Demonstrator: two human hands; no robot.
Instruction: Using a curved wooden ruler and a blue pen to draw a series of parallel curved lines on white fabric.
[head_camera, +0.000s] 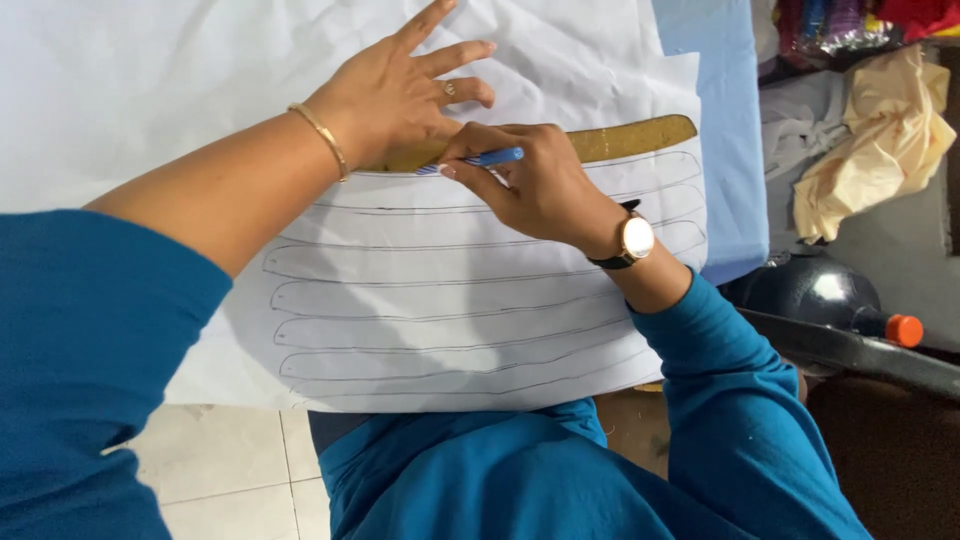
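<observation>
A white paper sheet (440, 330) lies before me, covered with several long curved outlines drawn in pen. A long, curved, gold-brown template (630, 138) rests across its upper part. My left hand (395, 90), fingers spread, presses flat on the template's left portion; a gold bangle is on that wrist. My right hand (535, 185) grips a blue pen (490, 158) with its tip against the template's lower edge. A watch with a black strap sits on my right wrist.
White fabric (150, 90) lies under the sheet, on a light blue surface (730, 120). At the right are crumpled cream cloth (880, 130), a dark rounded object (810, 290) and an orange cap (903, 330). Tiled floor (230, 470) shows below.
</observation>
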